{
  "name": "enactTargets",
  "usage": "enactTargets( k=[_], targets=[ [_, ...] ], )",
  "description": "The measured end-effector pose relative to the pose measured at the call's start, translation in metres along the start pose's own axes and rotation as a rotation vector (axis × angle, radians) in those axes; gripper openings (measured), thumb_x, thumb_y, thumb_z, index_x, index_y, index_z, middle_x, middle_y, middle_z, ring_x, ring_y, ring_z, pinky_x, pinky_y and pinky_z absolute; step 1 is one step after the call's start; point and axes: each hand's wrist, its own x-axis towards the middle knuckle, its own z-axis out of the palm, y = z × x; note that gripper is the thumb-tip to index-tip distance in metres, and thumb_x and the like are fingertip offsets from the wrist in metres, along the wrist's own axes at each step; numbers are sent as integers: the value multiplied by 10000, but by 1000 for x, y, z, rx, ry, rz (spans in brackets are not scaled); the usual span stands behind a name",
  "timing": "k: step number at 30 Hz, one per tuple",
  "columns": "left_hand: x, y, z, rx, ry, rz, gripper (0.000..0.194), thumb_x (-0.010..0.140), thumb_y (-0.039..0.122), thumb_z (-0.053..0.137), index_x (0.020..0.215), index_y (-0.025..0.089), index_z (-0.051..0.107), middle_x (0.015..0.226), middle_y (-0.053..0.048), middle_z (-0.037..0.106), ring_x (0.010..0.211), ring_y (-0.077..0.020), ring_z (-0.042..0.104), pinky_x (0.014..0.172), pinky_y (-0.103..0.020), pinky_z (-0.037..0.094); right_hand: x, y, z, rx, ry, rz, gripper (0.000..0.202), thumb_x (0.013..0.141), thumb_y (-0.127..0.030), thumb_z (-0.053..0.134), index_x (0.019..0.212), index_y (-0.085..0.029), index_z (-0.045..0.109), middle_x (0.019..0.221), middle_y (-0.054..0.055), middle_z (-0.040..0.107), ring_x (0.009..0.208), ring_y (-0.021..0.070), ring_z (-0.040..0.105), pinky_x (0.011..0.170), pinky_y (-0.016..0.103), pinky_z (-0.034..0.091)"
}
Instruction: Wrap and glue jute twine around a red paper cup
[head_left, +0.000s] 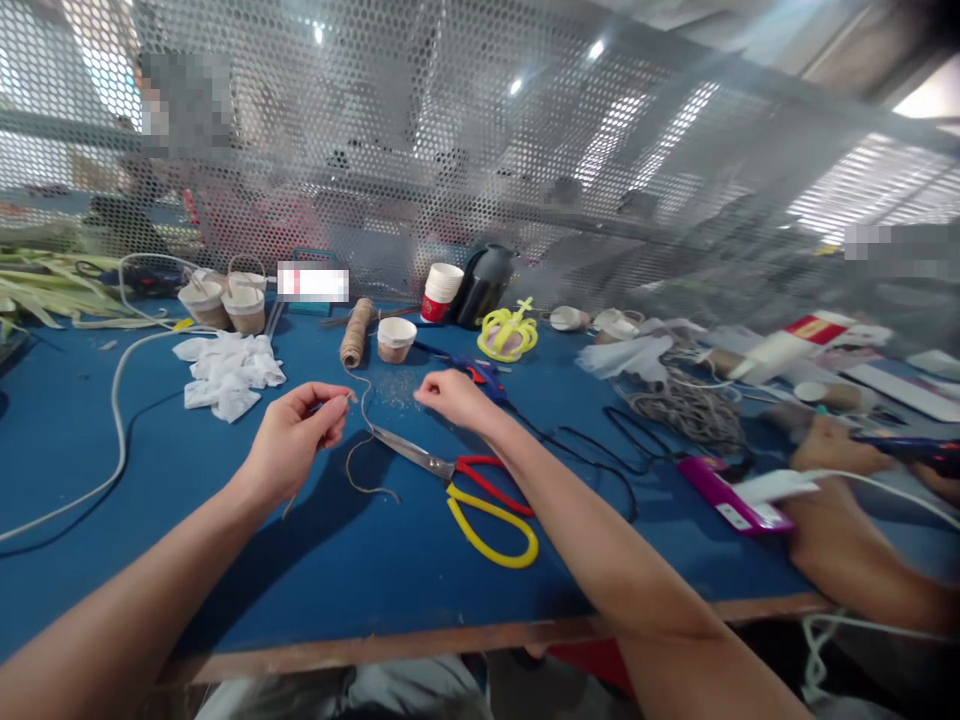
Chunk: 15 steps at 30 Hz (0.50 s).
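Observation:
My left hand (304, 435) is closed in a pinch over the blue table, with a short piece of twine (290, 504) poking out below the palm and at the fingertips. Closed as well, my right hand (452, 396) hovers by small scattered scraps; whatever its fingertips hold, if anything, is too small to make out. Between the hands lie scissors (427, 458) with one red and one yellow handle. A loose strand runs from the twine roll (358, 335) past the blade tips. Beside the roll stands a small cup (396, 340) with a brown lower band.
A blue glue gun (487, 378) lies behind my right hand, its black cord trailing right. White cloth (229, 370), small cups with handles (246, 305), a black flask (487, 285) and a yellow crown-shaped piece (508, 332) are around. At right, a co-worker's hand (840, 447) is near a purple box (735, 497).

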Motion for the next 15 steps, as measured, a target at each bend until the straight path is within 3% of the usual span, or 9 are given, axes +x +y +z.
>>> enactTargets(
  k=[4,7,8,10,12,15],
  targets=[
    [-1,1,3,-88,-36,-74,181,608,207,704,714,98,607,547,23,528,429,-33,410,415,-167,287,-6,7,0,-151,-4,-12,164,574,-13,585,625,-165,621,657,8,585,611,126,523,634,251,379],
    [-2,1,4,-157,-69,-152,197,591,205,726,697,92,604,554,19,520,429,-28,398,409,-160,289,-17,-8,-7,-197,41,-79,107,655,-102,601,726,-172,638,859,48,615,788,161,552,748,269,381],
    [-2,1,4,-182,-82,-181,201,590,204,731,694,88,605,560,16,517,430,-25,392,406,-156,285,-21,-16,-9,-207,71,-93,37,698,-159,591,709,-165,626,864,58,613,805,167,549,760,278,379],
    [-3,0,4,-224,-109,-232,201,592,194,737,697,81,608,578,12,512,436,-19,383,402,-148,277,-29,-31,-10,-193,149,-84,134,761,-261,552,696,-155,602,776,59,612,752,171,550,726,296,390],
    [-5,0,5,-245,-134,-259,196,597,187,739,700,78,612,594,7,511,440,-16,378,399,-146,270,-37,-43,-5,-43,154,-55,150,793,-263,504,760,-155,604,712,40,621,699,159,559,688,296,399],
    [-8,-2,8,-226,-151,-247,194,612,206,735,700,81,616,586,4,511,440,-23,375,399,-159,272,-47,-53,11,389,-18,-9,163,786,-228,499,870,-160,621,774,36,647,757,145,578,692,279,407]
  ],
)
